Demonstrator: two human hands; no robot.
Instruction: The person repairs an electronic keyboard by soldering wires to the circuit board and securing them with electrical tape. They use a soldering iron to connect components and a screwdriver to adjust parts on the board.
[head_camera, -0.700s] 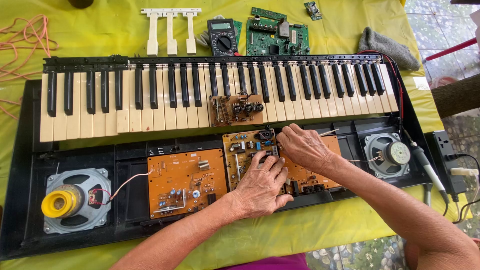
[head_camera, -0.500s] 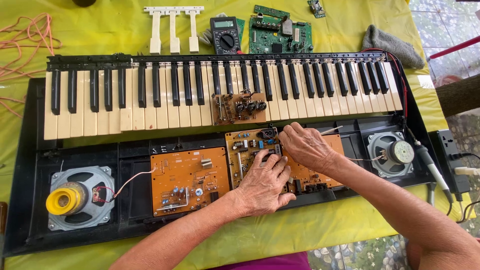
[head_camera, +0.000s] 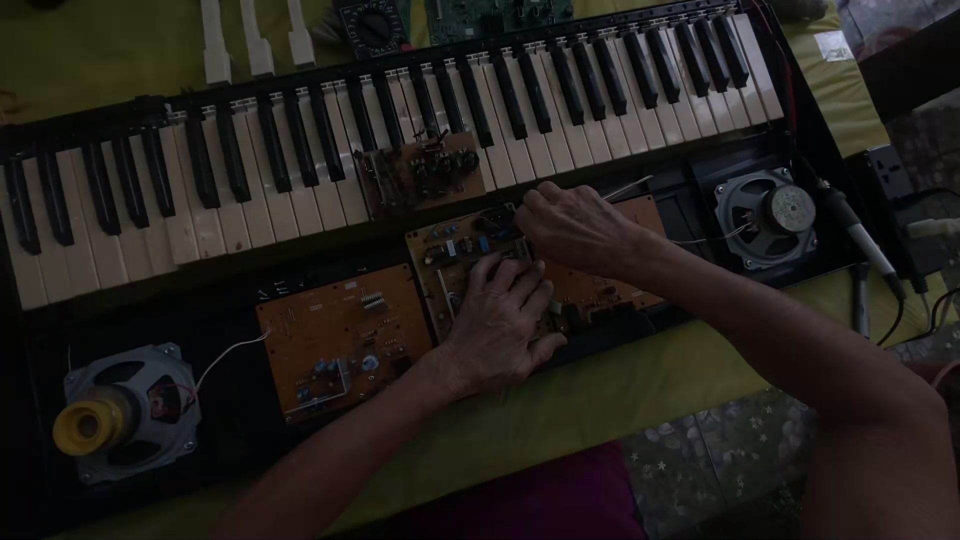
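Circuit board (head_camera: 600, 290) lies under both hands (head_camera: 500, 325), fingers pressing it

We see a table covered with a yellow-green cloth (head_camera: 90, 50), and on it rests an opened black keyboard (head_camera: 330, 150) that spans nearly the whole width, its keys toward the far side. Beyond the keys, three loose white keys (head_camera: 250, 40) lie on the cloth beside a dark multimeter (head_camera: 375, 25) and a green circuit board (head_camera: 490, 15). At the right end we find a black power strip (head_camera: 900, 200) and a soldering iron (head_camera: 850, 225), close beside the keyboard's edge.
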